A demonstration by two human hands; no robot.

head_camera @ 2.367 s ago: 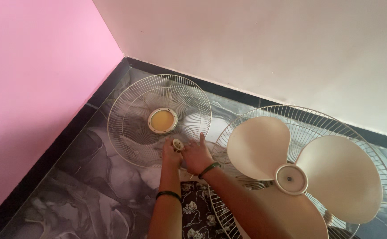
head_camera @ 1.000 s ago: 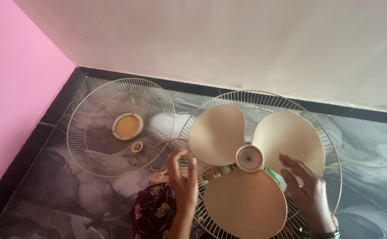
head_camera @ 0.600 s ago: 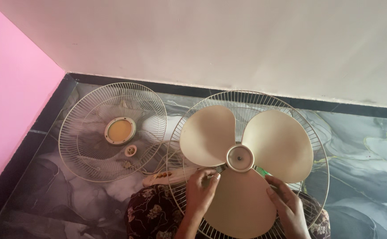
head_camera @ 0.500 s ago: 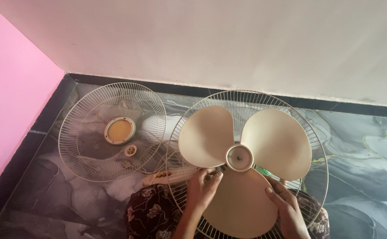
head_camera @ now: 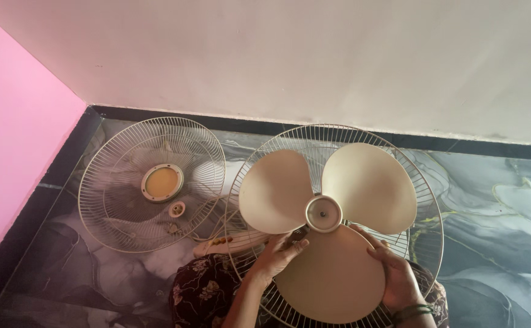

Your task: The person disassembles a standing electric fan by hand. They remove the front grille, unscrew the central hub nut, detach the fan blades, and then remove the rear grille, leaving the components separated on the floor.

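Note:
A cream three-bladed fan blade (head_camera: pixel 328 214) lies in a round wire rear guard (head_camera: pixel 426 182) on my lap. My left hand (head_camera: pixel 275 255) grips the left edge of the lowest blade, close to the hub. My right hand (head_camera: pixel 394 273) holds that same blade's right edge. To the left, the detached wire front guard (head_camera: pixel 113 182) lies flat on the floor, with a yellow round centre cap. A small cream round knob (head_camera: pixel 177 210) rests on that guard.
The floor (head_camera: pixel 496 231) is dark grey marble-patterned tile, meeting a pink wall (head_camera: pixel 16 121) on the left and a whitish wall (head_camera: pixel 314 54) behind. A cream control panel with buttons (head_camera: pixel 226 242) pokes out under the rear guard. Dark floral fabric (head_camera: pixel 204 291) covers my lap.
Both hands left the small knob on the front guard and moved right to the blade. They took hold of the lowest blade, and the blade has since turned slightly.

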